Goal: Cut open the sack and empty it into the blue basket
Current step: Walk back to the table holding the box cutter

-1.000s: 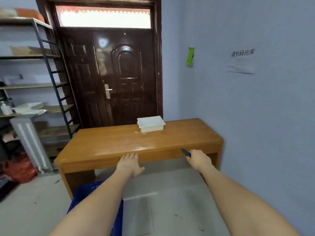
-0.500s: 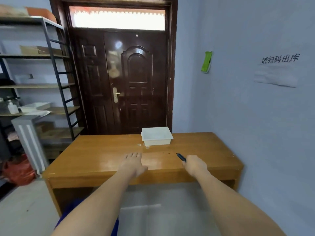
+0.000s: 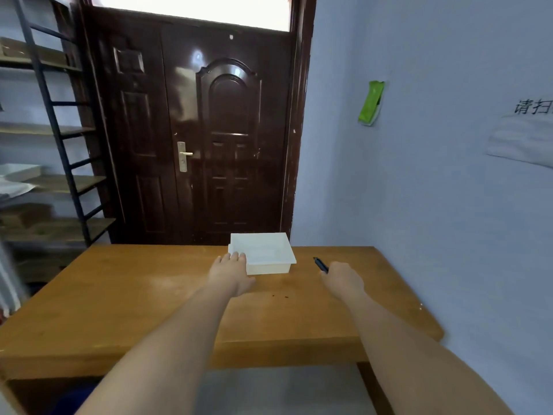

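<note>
My right hand (image 3: 342, 278) grips a dark, thin cutter (image 3: 320, 264) whose tip sticks out toward the far edge of the wooden table (image 3: 125, 304). My left hand (image 3: 230, 272) reaches flat over the table with straight fingers, its fingertips at the near left corner of a white tray (image 3: 263, 254). A sliver of the blue basket (image 3: 74, 398) shows on the floor below the table's near edge, at the lower left. No sack is in view.
The table stands against a pale blue wall on the right and a dark double door (image 3: 197, 139) behind. A metal shelf rack (image 3: 54, 139) with boxes fills the left side. Grey floor lies beneath the table's front.
The view has come closer to the table. Both hands have moved forward over the tabletop, the left one up to the white tray. The blue basket has almost dropped out of view.
</note>
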